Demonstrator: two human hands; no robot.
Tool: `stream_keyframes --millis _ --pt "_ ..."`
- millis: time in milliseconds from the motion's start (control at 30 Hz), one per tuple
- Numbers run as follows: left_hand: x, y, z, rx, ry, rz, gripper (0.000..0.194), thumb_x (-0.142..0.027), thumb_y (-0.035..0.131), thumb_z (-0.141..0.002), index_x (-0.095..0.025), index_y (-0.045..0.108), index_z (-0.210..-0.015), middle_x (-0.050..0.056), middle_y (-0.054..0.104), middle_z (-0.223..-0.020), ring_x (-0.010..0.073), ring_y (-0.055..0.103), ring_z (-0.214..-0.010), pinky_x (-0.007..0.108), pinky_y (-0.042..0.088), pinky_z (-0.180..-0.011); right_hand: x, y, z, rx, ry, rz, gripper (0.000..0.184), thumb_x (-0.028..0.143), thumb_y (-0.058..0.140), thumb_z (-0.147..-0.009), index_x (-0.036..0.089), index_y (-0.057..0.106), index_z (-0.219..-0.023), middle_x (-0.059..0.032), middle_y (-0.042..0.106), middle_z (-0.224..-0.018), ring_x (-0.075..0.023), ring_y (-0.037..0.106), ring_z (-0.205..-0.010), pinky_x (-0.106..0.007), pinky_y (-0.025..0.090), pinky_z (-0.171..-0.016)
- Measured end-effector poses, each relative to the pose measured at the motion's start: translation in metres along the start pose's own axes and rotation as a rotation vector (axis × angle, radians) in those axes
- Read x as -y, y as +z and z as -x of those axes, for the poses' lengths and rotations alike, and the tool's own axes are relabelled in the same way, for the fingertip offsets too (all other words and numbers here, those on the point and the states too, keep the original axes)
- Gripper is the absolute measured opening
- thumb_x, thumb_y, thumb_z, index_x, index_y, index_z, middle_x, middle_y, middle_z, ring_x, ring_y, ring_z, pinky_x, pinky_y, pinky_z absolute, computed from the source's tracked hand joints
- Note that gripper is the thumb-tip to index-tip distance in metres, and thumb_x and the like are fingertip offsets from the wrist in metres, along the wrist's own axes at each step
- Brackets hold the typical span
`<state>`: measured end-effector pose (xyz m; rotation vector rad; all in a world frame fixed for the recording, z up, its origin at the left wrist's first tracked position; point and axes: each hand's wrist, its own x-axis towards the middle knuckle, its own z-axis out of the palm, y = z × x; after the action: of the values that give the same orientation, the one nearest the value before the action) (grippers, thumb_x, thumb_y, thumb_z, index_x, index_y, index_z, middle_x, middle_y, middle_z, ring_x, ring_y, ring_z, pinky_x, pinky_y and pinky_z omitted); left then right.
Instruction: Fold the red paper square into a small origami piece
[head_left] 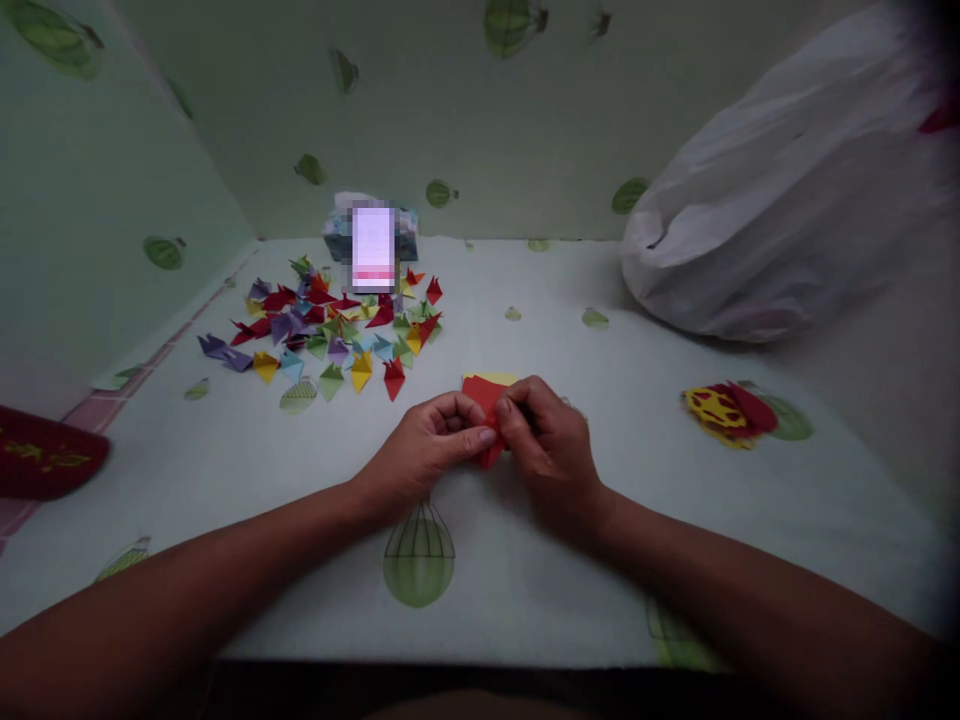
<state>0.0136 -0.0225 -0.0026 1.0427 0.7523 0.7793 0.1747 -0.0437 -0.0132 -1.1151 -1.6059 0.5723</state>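
My left hand and my right hand meet over the middle of the pale sheet, both pinched on a small piece of red paper held between their fingertips. Just behind the hands lies a small stack of square papers, its yellow sheet showing at the top edge. A pile of several folded paper shapes in red, purple, yellow, green and blue lies to the far left of the hands.
A large white plastic bag fills the back right. A phone leans against a tissue box behind the pile. A red and yellow patterned item lies at right, a dark red object at the left edge.
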Motion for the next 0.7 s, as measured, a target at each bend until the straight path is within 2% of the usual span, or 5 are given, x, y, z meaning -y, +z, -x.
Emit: stream_keyframes --millis 133,233,367,533,700 --pt "-0.0014 -0.0027 -0.0011 -0.02 0.018 -0.013 0.022 -0.022 0.08 -0.076 -0.016 0.059 -0.081 -0.001 0.068 -0.076 0.009 0.059 -0.069 0.022 0.043 -0.067 0.0005 -0.0041 -0.0031 0.08 0.173 -0.281 0.025 0.031 0.048 -0.102 0.021 0.05 -0.079 0.0037 0.052 -0.064 -0.0112 0.048 -0.057 -0.027 0.04 -0.057" --pt "-0.0031 -0.0044 -0.0014 -0.018 0.024 -0.027 0.023 -0.021 0.08 -0.076 -0.017 0.059 -0.084 -0.001 0.068 -0.08 0.0095 0.06 -0.071 0.022 0.044 -0.066 0.0 -0.0074 -0.0076 0.138 0.248 -0.408 0.027 0.037 0.053 -0.1 0.021 0.051 -0.078 0.0036 0.053 -0.065 -0.011 0.05 -0.057 -0.027 0.041 -0.057" --pt "-0.0066 -0.0042 -0.0016 -0.015 0.062 -0.085 0.019 -0.022 0.077 -0.078 -0.016 0.061 -0.085 -0.002 0.065 -0.075 0.0094 0.06 -0.071 0.022 0.044 -0.066 -0.0005 -0.0087 -0.0102 0.195 0.258 -0.371 0.025 0.038 0.066 -0.091 0.019 0.056 -0.079 0.0029 0.055 -0.067 -0.0113 0.05 -0.06 -0.026 0.04 -0.056" --pt "-0.009 -0.0031 -0.0023 -0.023 0.105 -0.097 0.024 -0.024 0.076 -0.078 -0.017 0.062 -0.097 0.0 0.069 -0.082 0.0127 0.065 -0.076 0.026 0.049 -0.072 0.0 -0.0078 -0.0086 0.192 0.242 -0.319 0.017 0.029 0.062 -0.092 0.018 0.058 -0.08 0.0021 0.057 -0.067 -0.0113 0.051 -0.061 -0.027 0.04 -0.058" --pt "-0.0091 -0.003 -0.0025 -0.05 0.1 -0.171 0.016 -0.025 0.074 -0.079 -0.016 0.064 -0.087 -0.001 0.066 -0.074 0.0115 0.061 -0.07 0.025 0.048 -0.069 0.0007 -0.0089 -0.0081 0.188 0.24 -0.307 0.019 0.031 0.062 -0.092 0.019 0.059 -0.078 0.0033 0.055 -0.063 -0.0114 0.049 -0.059 -0.027 0.039 -0.057"
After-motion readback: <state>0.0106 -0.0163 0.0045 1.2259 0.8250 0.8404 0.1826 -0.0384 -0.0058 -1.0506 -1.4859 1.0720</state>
